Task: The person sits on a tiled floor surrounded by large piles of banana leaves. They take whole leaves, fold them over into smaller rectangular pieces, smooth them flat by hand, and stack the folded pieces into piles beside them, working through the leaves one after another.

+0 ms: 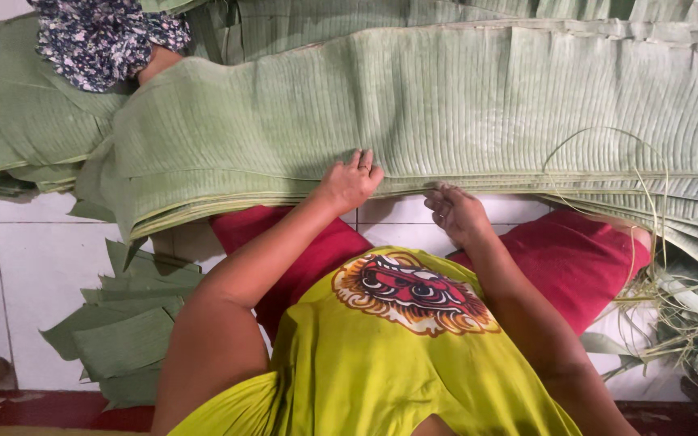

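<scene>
A thick stack of long green banana leaves point(446, 105) lies across my lap and the floor in front of me. My left hand point(351, 181) rests on the near edge of the top leaf, fingers flat and apart. My right hand point(454, 211) sits just under the stack's near edge, fingers curled against the lower leaves; whether it pinches a leaf is unclear. I wear a yellow shirt with a red mask print and red trousers.
A pile of smaller cut leaf pieces point(123, 323) lies on the white tiled floor point(26, 266) at my left. Leaf ribs and thin strips point(688, 315) are heaped at the right. Another person in dark floral cloth point(98, 40) sits at the far left.
</scene>
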